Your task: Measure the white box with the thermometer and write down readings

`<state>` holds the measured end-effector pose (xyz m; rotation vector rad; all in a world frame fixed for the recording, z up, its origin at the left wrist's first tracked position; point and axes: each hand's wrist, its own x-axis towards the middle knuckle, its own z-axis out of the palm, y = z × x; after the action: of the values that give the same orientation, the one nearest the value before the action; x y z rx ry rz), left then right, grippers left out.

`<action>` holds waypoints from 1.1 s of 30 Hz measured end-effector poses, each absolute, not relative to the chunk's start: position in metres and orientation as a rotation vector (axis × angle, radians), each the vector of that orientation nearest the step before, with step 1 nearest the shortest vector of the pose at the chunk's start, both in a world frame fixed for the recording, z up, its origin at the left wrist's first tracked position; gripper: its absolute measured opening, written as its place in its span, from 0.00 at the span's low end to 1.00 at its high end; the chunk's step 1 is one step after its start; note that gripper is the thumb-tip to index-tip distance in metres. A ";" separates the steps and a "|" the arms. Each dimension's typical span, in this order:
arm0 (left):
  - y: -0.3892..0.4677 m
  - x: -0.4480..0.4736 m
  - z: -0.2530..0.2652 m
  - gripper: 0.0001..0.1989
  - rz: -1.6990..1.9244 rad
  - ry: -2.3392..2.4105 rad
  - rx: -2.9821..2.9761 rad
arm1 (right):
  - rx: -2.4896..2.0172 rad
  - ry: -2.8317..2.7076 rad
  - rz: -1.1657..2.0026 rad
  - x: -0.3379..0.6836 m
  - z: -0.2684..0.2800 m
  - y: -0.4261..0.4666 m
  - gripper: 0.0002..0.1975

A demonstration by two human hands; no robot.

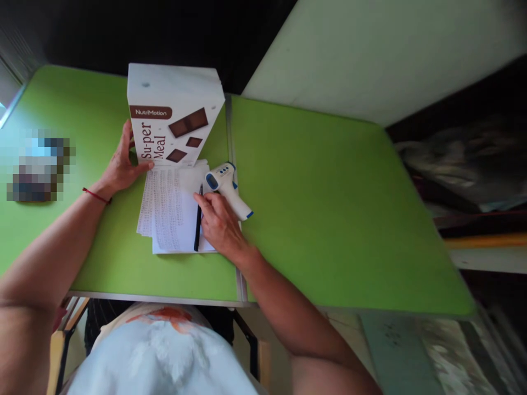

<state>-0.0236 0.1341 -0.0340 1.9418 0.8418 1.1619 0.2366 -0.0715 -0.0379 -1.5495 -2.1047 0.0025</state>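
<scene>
A white box printed "Su-per Meal" (177, 118) stands upright at the back of several printed sheets of paper (168, 219). My left hand (121, 162) grips its lower left edge, thumb across the front and fingers at the side, partly hidden. Over the sheets, my right hand (220, 222) has its fingers closed at the upper part of a black pen (198, 227); the pen appears to lie along the paper. Just beyond that hand is a white and blue infrared thermometer (228, 189), lying on its side by the sheets' right edge.
The green table (329, 208) has a metal seam (231, 131) running front to back right of the box. A pixelated object (39, 167) lies at the left. Behind the table are a dark panel (164, 33) and a pale wall (349, 49). Shelves with bundled items stand right.
</scene>
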 end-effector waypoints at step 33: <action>0.077 -0.018 0.008 0.32 0.929 0.855 1.708 | -1.986 -1.706 -0.108 0.272 -0.047 -0.050 0.24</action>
<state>-0.0180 0.0766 0.0082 1.7081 0.8554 0.9292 0.2720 -0.0499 -0.0473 -1.9857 -1.7055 -0.1084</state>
